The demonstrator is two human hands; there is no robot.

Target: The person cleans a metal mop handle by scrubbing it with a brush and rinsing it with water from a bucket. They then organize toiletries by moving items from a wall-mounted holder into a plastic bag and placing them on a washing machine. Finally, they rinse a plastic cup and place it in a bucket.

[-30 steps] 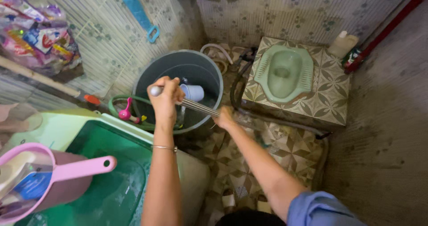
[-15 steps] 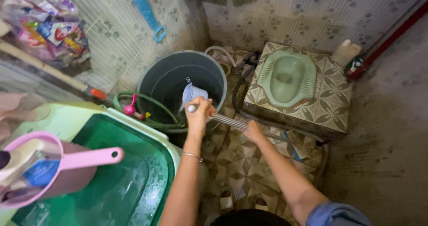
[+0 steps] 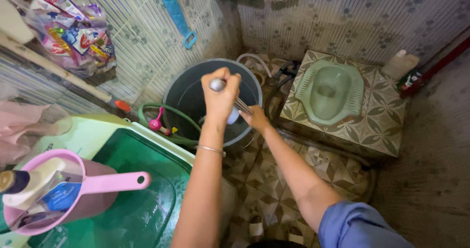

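1. Head view, hands: the left hand [image 3: 221,95] is a closed fist around the rounded metal end of a bundle of thin metal rods [image 3: 242,106], held over the dark round bucket [image 3: 252,84]. The right hand [image 3: 255,118] closes on the same bundle lower down, at the bucket's near right rim; its fingers are partly hidden.
2. Head view, surroundings: a pale cup [image 3: 234,116] shows just under the left fist, inside the bucket. A green hose [image 3: 164,109] loops at the bucket's left, with a pink plastic piece [image 3: 156,124] on it. Near left stands a green-lidded tub [image 3: 147,179] carrying a pink dipper [image 3: 73,194] stuffed with bottles. A squat toilet [image 3: 329,89] sits on a tiled step to the right, a pale jug [image 3: 399,64] beyond it.
3. Head view, room: walls close in far and left; open tiled floor [image 3: 289,179] lies between tub and step, crossed by the right forearm.
4. Head view, change: against half a second ago, the left fist has risen and gone farther over the bucket, the right hand has drawn close beneath it, and the cup is now mostly hidden.
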